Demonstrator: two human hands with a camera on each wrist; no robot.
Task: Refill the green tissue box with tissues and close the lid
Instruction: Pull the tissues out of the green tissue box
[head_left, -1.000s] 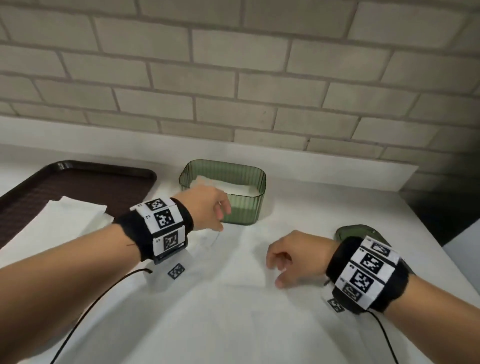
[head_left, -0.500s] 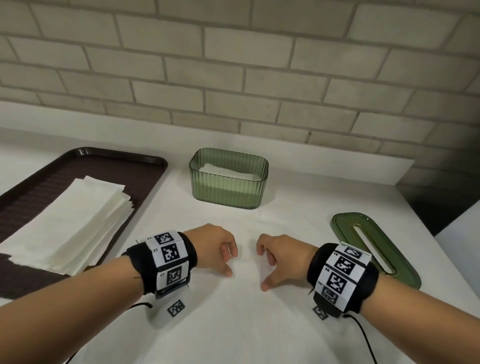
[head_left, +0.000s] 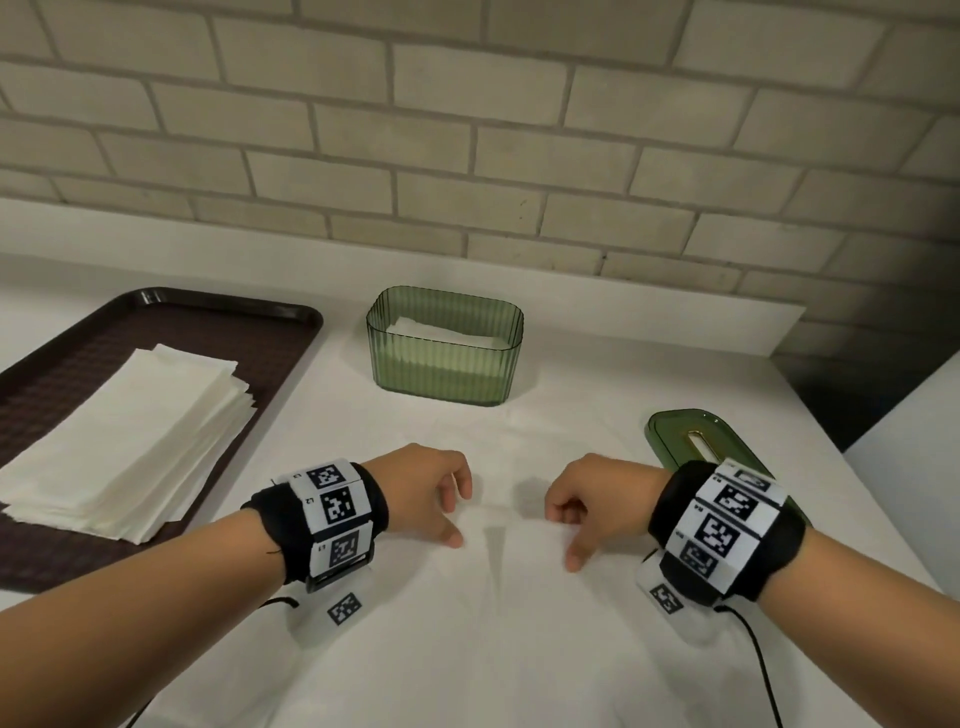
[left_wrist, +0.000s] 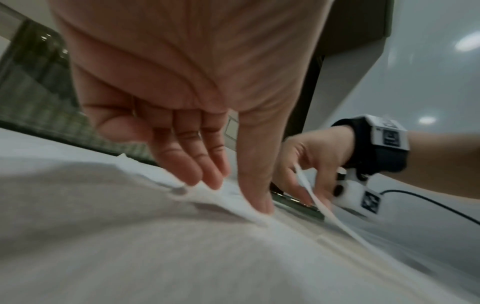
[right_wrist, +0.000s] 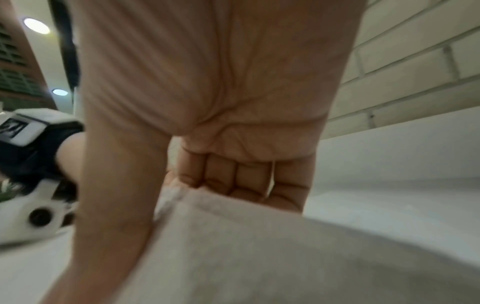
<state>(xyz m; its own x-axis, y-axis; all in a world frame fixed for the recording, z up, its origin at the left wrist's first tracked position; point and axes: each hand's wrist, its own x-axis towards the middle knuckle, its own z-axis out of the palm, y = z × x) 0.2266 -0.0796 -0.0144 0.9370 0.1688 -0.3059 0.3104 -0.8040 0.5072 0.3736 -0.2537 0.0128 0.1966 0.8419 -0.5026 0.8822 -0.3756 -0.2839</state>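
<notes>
The green ribbed tissue box (head_left: 444, 364) stands open at the back of the table with white tissues (head_left: 441, 332) inside. Its green slotted lid (head_left: 696, 436) lies flat to the right, partly hidden behind my right wrist. A single white tissue (head_left: 493, 597) lies spread on the table in front of me. My left hand (head_left: 460, 514) pinches its far edge between thumb and fingers, as the left wrist view (left_wrist: 233, 191) shows. My right hand (head_left: 563, 538) grips the same edge, fingers curled over the tissue (right_wrist: 259, 257).
A dark brown tray (head_left: 234, 304) at the left holds a stack of folded white tissues (head_left: 124, 441). A brick wall runs behind the white table (head_left: 597, 364). The table's right edge drops off beyond the lid.
Both hands have drawn back from the box toward me and come closer together. The stack on the tray and the whole lid have come into sight.
</notes>
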